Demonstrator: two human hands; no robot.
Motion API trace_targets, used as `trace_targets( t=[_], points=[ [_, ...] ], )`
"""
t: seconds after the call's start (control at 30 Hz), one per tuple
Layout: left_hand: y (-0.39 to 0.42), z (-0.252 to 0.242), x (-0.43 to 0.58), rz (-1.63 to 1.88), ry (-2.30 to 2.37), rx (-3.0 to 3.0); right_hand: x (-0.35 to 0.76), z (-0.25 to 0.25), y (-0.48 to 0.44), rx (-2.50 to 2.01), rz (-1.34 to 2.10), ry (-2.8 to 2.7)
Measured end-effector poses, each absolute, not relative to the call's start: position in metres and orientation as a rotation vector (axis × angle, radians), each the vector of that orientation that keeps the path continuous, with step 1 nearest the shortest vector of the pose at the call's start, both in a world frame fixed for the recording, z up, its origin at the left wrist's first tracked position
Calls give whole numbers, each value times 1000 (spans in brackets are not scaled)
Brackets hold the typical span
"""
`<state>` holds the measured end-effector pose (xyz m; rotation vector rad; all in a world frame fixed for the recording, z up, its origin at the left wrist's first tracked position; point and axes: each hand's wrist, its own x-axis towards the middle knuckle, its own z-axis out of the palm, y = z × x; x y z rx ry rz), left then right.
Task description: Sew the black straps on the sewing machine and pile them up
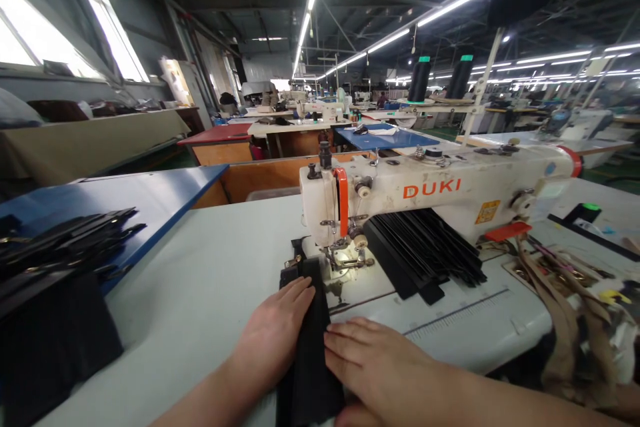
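Observation:
A long black strip-like piece of material (315, 347), seemingly layered, lies on the sewing table in front of the sewing machine (380, 190), its far end left of the needle area. A small metal fitting (293, 261) shows at that far end. My left hand (275, 320) rests on the piece's left side, fingers stretched forward and flat. Against its right edge lie the extended fingers of my right hand (370, 360); the thumb is partly cut off by the frame. Under the machine arm sits a fanned stack of black pieces (425, 250).
To the left, a blue table (165, 193) carries black pieces with metal fittings (65, 240). Tan straps (555, 307) hang over the right front edge near small hardware. Two black thread cones (419, 80) stand above the machine. More sewing tables fill the background.

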<state>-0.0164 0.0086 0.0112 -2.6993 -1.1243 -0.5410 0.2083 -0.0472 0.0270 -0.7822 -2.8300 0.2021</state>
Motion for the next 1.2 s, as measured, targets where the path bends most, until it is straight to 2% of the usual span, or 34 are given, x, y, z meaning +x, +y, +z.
trace_targets(
  t=[0.13, 0.23, 0.4, 0.57, 0.9, 1.1, 1.2],
  points=[
    [9, 7, -16, -554, -1153, -2679, 200, 16, -45, -652, -234, -2818],
    [10, 4, -17, -571, -1155, -2653, 198, 11, -46, -595, -351, -2760],
    [8, 2, -19, -586, -1116, -2644, 192, 11, -46, -546, -330, -2770],
    [11, -3, -19, -622, -1145, -2643, 181, 10, -34, -743, -210, -2728],
    [16, -1, -21, -592, -1166, -2707, 159, 0, -37, -937, -275, -2706],
    [5, -13, -23, -554, -1088, -2715, 167, 7, -52, -924, -165, -2674],
    [1, -10, -22, -570, -1041, -2691, 167, 4, -53, -929, -230, -2659]
  ],
)
